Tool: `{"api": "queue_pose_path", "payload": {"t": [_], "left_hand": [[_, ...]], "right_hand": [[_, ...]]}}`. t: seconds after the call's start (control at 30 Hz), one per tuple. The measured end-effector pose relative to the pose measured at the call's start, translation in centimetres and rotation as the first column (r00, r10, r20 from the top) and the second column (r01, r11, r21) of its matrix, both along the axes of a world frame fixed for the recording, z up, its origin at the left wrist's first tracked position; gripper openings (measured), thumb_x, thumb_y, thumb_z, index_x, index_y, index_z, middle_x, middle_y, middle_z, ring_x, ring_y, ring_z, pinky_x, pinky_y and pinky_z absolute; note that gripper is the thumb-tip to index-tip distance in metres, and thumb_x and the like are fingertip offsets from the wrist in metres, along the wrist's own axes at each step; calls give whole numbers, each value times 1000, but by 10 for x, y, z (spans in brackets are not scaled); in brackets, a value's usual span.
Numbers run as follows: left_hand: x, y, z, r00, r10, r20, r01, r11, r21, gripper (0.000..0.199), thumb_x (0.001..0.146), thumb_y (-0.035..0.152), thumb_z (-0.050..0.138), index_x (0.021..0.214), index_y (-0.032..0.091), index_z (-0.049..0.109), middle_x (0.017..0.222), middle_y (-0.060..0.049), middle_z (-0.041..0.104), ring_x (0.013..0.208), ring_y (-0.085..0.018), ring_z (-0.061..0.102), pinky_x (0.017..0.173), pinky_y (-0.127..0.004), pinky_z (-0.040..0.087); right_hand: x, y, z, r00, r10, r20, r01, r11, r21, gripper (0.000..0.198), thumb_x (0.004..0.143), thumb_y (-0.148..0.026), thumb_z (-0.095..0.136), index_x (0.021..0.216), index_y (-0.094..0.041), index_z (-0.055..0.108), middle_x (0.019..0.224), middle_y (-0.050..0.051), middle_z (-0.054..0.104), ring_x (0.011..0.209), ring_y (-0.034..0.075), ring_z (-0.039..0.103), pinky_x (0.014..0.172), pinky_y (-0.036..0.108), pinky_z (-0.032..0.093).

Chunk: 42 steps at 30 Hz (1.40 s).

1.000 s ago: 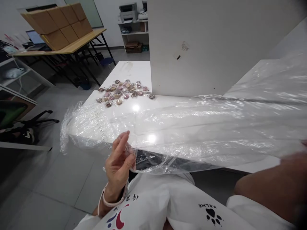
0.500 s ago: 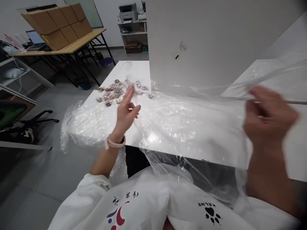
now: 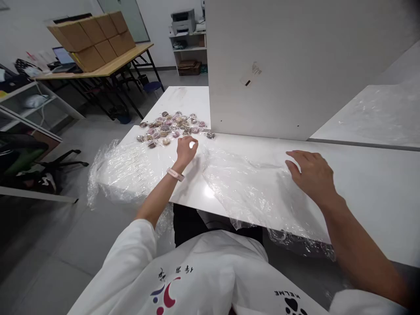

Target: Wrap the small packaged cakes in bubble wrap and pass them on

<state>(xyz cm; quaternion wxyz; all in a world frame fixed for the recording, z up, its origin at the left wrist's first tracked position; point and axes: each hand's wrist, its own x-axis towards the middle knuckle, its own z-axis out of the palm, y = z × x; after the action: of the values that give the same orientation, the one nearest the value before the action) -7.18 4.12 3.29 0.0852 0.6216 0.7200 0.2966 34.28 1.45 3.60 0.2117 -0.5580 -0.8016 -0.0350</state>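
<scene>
A thin sheet of clear plastic film lies crumpled across the white table, its near edge hanging over the front. My left hand is just left of the film, fingers curled and thumb meeting the index finger in a ring. Whether film is caught in that pinch I cannot make out. Above the film's right end, my right hand is open, thumb apart from the fingers, with nothing visible in it. Beyond my left hand lie several small round items in clear wrappers, brown and purplish.
More clear plastic in layers drapes over the table's left end. A tall white panel rises behind the work surface. Cardboard boxes stand on a wooden table at the back left, and a printer sits on a shelf.
The film, stretched up between both hands before, now lies low on the table. My right hand has moved left and opened out. My left hand's extended fingers have curled in.
</scene>
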Motion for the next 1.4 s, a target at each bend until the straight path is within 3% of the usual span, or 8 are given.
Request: {"api": "queue_pose_path", "payload": {"t": [0.1,0.23,0.47,0.63,0.97,1.2,1.3,1.4], "left_hand": [[-3,43,7,994,83,-70,-92,986,-139,53,89,42,60,139,26,55,157,-11,36,148,-37,23,117,-55,27],[10,94,-4,990,75,-120,-112,936,-334,87,80,67,61,155,34,31,168,-9,6,151,-47,-6,116,-68,12],[17,124,-27,995,25,-98,-65,904,-423,63,80,63,61,133,29,61,161,-12,27,150,-49,1,112,-73,14],[4,134,-19,993,-92,-73,54,911,-410,42,68,37,77,106,22,69,139,-17,50,137,-44,32,104,-62,36],[-28,151,-2,986,-140,91,164,917,-364,30,56,21,81,61,18,52,105,-10,62,104,-32,58,95,-48,45],[-15,148,-16,957,-71,282,121,979,-164,20,66,12,74,71,18,56,96,-7,63,100,-25,61,89,-40,50],[-31,145,-10,858,29,513,22,995,-92,11,82,14,65,85,18,55,96,-7,65,90,-17,63,82,-37,53],[-43,130,8,608,108,787,-170,985,-5,14,84,10,64,87,17,53,91,-5,66,87,-12,63,84,-35,55]], "right_hand": [[-45,-13,-15,956,274,-104,-287,945,-155,44,102,-49,36,139,-33,53,141,3,59,127,28,55,101,52,49],[-82,-17,-71,861,508,-4,-492,830,-262,55,99,-60,36,150,-39,40,161,0,33,147,31,33,116,59,31],[-55,11,-87,705,709,13,-695,695,-182,55,101,-54,42,154,-46,28,163,-7,24,151,21,23,123,49,18],[-56,13,-82,695,719,23,-708,689,-156,56,100,-51,45,154,-43,29,163,-5,27,150,22,25,123,49,19],[-56,11,-79,722,692,-9,-682,709,-181,57,100,-50,47,153,-44,30,161,-6,31,149,20,27,122,48,23],[-56,13,-84,724,690,-23,-682,710,-176,58,100,-51,47,154,-45,27,162,-7,30,149,20,27,122,47,22],[-56,14,-86,723,691,-23,-684,710,-168,58,100,-51,45,154,-44,27,162,-6,31,149,20,27,122,47,21],[-57,14,-88,725,688,-24,-683,714,-154,57,100,-51,45,154,-44,28,161,-6,32,149,20,29,121,47,22]]}}
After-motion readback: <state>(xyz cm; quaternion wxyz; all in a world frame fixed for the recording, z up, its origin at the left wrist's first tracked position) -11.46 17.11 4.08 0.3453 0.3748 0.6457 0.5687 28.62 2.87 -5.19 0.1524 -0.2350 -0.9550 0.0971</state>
